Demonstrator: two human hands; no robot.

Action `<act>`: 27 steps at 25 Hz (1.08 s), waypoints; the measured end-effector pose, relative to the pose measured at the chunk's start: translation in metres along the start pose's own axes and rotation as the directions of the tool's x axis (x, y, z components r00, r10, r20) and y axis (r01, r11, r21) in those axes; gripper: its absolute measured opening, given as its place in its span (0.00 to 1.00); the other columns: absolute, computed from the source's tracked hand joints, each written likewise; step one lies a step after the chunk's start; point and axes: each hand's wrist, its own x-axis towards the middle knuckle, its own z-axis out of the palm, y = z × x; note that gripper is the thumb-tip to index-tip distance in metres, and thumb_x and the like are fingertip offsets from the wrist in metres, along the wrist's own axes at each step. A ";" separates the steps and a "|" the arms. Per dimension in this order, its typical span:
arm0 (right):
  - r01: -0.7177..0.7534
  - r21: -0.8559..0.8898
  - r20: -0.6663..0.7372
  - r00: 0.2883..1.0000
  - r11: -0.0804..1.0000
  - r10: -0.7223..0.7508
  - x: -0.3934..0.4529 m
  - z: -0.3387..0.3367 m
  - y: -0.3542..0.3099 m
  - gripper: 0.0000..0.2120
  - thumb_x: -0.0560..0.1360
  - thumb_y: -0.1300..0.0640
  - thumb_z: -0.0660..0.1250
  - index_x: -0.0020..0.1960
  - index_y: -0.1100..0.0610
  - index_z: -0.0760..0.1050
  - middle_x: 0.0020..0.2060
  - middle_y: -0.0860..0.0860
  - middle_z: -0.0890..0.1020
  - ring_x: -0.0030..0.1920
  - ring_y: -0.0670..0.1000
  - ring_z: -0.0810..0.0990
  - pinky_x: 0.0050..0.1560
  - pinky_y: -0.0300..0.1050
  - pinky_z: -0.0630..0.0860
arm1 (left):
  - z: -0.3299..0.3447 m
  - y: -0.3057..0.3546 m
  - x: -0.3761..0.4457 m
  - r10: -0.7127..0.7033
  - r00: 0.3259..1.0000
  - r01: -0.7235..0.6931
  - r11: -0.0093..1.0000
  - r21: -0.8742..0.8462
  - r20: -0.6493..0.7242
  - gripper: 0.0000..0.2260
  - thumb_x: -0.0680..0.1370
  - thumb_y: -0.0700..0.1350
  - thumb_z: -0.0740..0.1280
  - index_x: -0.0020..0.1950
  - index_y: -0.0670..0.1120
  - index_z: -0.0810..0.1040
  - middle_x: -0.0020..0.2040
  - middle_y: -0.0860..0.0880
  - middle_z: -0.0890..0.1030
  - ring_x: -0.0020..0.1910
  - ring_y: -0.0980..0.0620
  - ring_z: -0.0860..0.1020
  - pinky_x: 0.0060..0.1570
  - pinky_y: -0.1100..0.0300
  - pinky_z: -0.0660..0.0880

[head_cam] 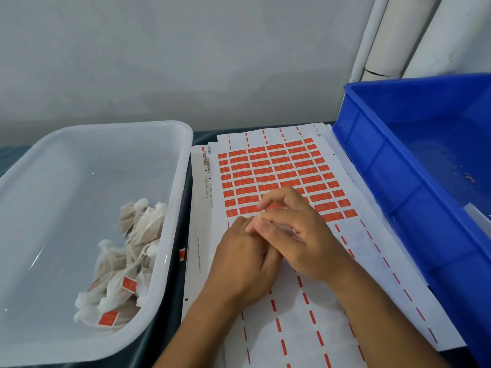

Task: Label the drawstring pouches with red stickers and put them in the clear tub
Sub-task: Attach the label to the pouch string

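Plain grey wall fills the top half of the frame, and below it a dark table surface carries everything I work with. At the centre my two hands meet over a stack of white sticker sheets. My left hand lies knuckles up with the fingers curled under; what it grips is hidden beneath my right hand, so I cannot tell whether it holds anything. My right hand rests partly over the left, fingers bent, the forefinger arched up, and the fingertips pinch a small white scrap that I cannot identify clearly.

Glossy red stickers, small rectangles in tidy rows, cover the upper part of the top sheet; lower down only red dashes remain on the pale backing. One loose red sticker sits at the sheets' left edge.

On the left of the frame stands the clear tub, a smooth, translucent plastic box with rounded corners. Inside, against its right wall, lies a heap of drawstring pouches, crumpled off-white fabric, some showing red labels.

At the right edge sits a blue crate, rigid ribbed plastic, with white pipes rising behind it.
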 end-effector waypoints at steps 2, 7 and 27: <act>-0.046 0.032 0.051 0.998 0.998 0.044 0.000 -0.002 0.004 0.11 0.81 0.48 0.63 0.54 0.47 0.83 0.57 0.39 0.77 0.65 0.48 0.75 0.63 0.37 0.76 | 0.000 0.004 -0.001 0.021 0.999 -0.018 0.995 -0.096 0.026 0.13 0.84 0.54 0.54 0.60 0.58 0.77 0.56 0.62 0.80 0.57 0.62 0.77 0.54 0.72 0.74; -0.153 0.145 0.073 0.987 0.977 0.144 0.001 -0.004 0.009 0.15 0.80 0.42 0.62 0.65 0.39 0.76 0.58 0.35 0.80 0.63 0.40 0.77 0.58 0.33 0.78 | -0.002 0.005 0.001 -0.046 0.997 0.062 0.941 -0.333 0.057 0.16 0.84 0.49 0.52 0.51 0.54 0.80 0.50 0.57 0.82 0.51 0.54 0.81 0.49 0.60 0.80; 0.007 -0.116 0.016 1.000 0.993 -0.005 -0.001 -0.004 0.014 0.14 0.79 0.40 0.65 0.60 0.45 0.82 0.54 0.35 0.81 0.57 0.39 0.79 0.58 0.28 0.75 | -0.018 -0.001 0.009 -0.560 0.826 0.462 0.615 -0.639 0.058 0.12 0.84 0.52 0.62 0.53 0.53 0.85 0.49 0.55 0.87 0.50 0.55 0.85 0.51 0.54 0.81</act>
